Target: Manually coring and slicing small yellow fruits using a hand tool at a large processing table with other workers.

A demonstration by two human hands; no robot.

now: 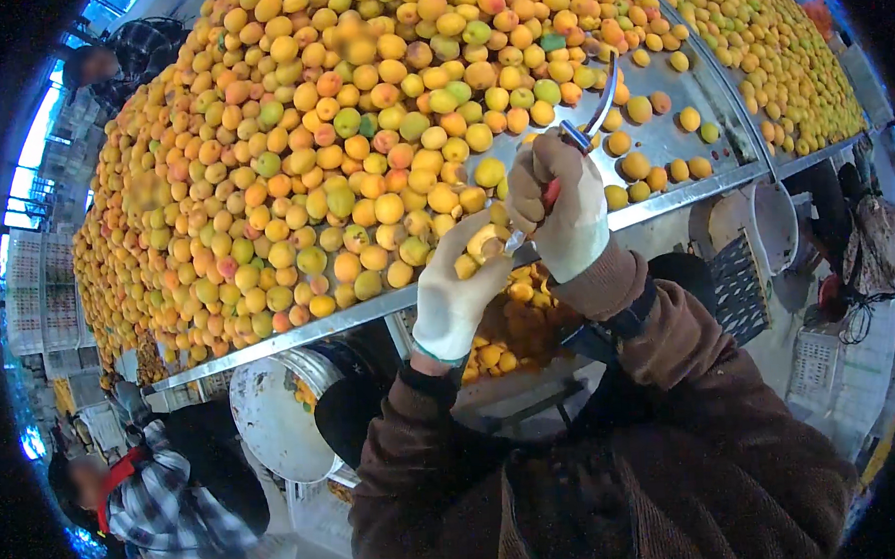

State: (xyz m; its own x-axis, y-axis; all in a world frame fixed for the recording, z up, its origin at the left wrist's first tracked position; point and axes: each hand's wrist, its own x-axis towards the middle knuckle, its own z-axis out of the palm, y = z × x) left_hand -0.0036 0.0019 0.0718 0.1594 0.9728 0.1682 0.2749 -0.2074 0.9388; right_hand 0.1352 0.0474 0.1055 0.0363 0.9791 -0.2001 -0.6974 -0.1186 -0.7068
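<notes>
My left hand, in a whitish work glove, grips a cut apricot between thumb and fingers, with its pale inside showing. Close beside it, my gloved right hand is closed around a hand tool with a red grip and a curved metal arm sticking out past the top of the fist. A shiny metal tip of it shows below the fist, close to the apricot. Both hands are over the near edge of a metal table. Whole apricots, orange, yellow and some green, are heaped beyond them.
Below my hands a container holds cut apricot pieces. A round metal drum stands at the lower left, and a bucket at the right. Another person sits at the lower left; one more is at the upper left.
</notes>
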